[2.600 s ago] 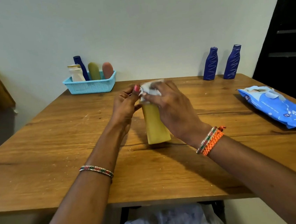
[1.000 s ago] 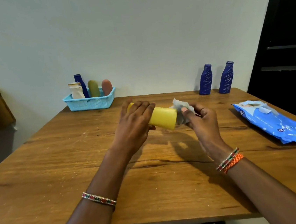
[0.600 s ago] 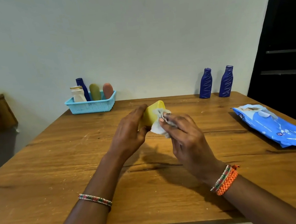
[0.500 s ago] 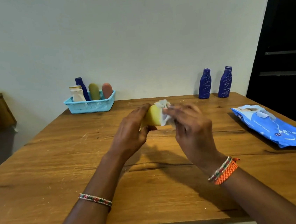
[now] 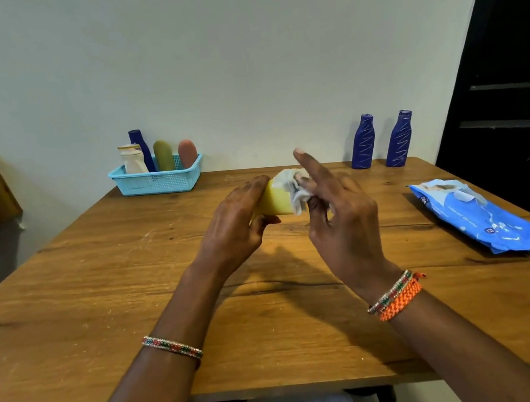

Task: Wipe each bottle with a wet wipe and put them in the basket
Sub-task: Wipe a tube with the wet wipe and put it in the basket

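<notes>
Two hands meet over the middle of the wooden surface (image 5: pixel 104 299), working on one yellow bottle (image 5: pixel 275 201). The left hand (image 5: pixel 233 225) grips the bottle's near-left end, fingers curled over the top and thumb underneath, so the bottle is held off the surface and lies roughly on its side. Its long axis runs from the left hand toward the far right, where the free end meets the right hand (image 5: pixel 340 219). That hand pinches a crumpled white wet wipe (image 5: pixel 295 191) against the bottle's end with thumb and lower fingers, while its index finger sticks up straight.

By the look of it, this bottle is mid-wipe and not yet ready for the basket (image 5: pixel 157 181), which sits at the far left edge against the wall and already holds four bottles. The left hand is the nearer one to the basket, and it already has the bottle, so it seems best placed to carry it there. Two blue bottles (image 5: pixel 381 141) stand at the far right, apparently unwiped. A blue wipes pack (image 5: pixel 481 217) lies at the right edge.
</notes>
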